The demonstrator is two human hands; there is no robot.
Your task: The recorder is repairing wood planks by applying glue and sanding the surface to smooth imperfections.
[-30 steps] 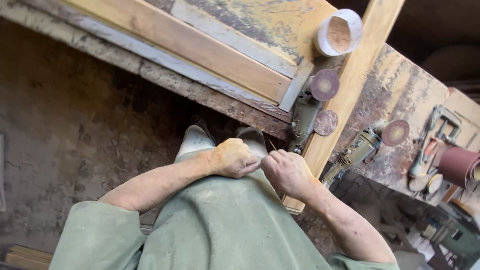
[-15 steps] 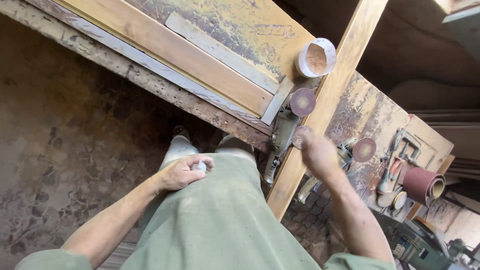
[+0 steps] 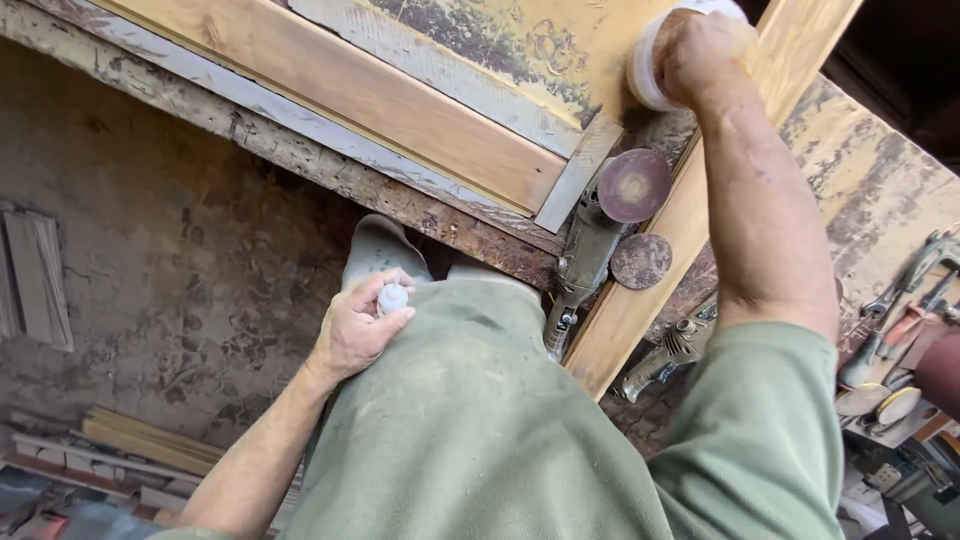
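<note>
a small white bottle (image 3: pixel 392 297) is pinched between the thumb and curled fingers of the left hand (image 3: pixel 360 330), which is held low against the green garment (image 3: pixel 470 420), just in front of the bench edge. the right hand (image 3: pixel 697 50) is stretched up over the workbench (image 3: pixel 880 190) and laid on a white round container (image 3: pixel 645 75); its fingers are bent down over the rim, though how firmly it is gripped cannot be told. a long wooden plank (image 3: pixel 640 300) is crossed by that forearm. just beside the plank an angle grinder (image 3: pixel 585 260) with a reddish sanding disc (image 3: pixel 634 185) is seen, and a loose disc (image 3: pixel 641 261) lies next to it.
</note>
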